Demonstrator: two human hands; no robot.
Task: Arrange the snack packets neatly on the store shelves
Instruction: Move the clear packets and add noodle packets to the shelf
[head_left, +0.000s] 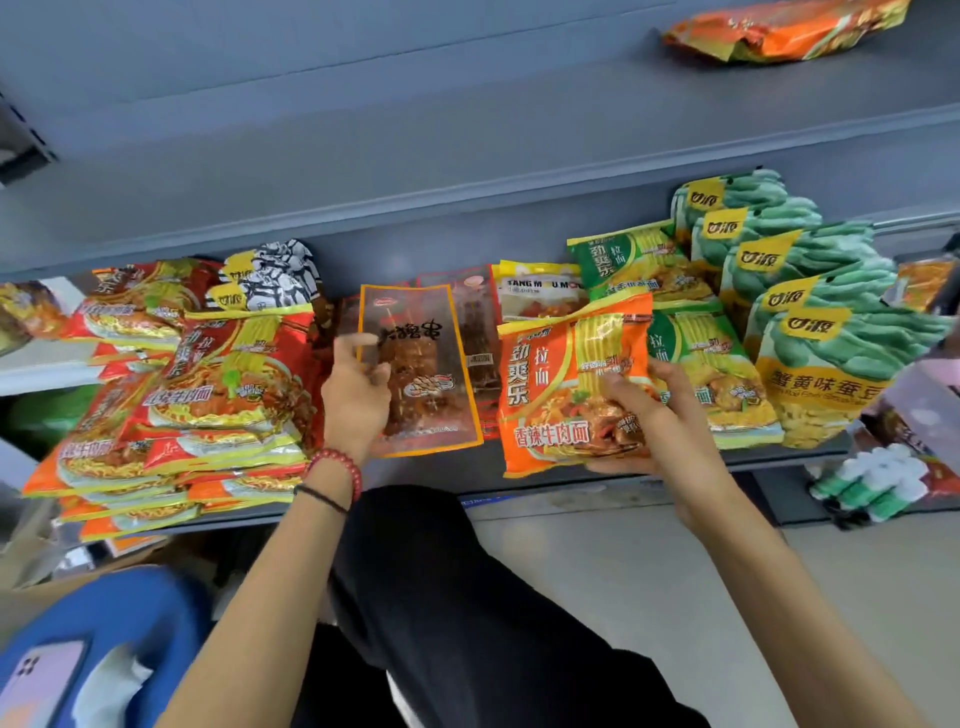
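a: how is the left hand (358, 395) set?
b: reached forward over the shelf, a red bead bracelet (337, 465) on the wrist. its fingers (378, 375) curl over the left edge of the clear orange-edged packet (423, 374), thumb raised above. it grips that packet, which lies flat on the middle of the grey shelf (431, 475).
a: and the right hand (654, 415)?
b: the forearm comes in from the right. the fingers are closed round the lower right corner of an orange noodle packet (566, 384), holding it tilted at the shelf's front edge, just beside the clear one.
a: what crowds them?
b: a slumping stack of red noodle packets (218, 395) sits right against the left hand's side. green noodle packets (696, 364) lie behind the right hand, partly hidden by the orange packet. green bean packets (826, 332) overlap in a row further right. a yellow packet (540, 291) sits at the back.
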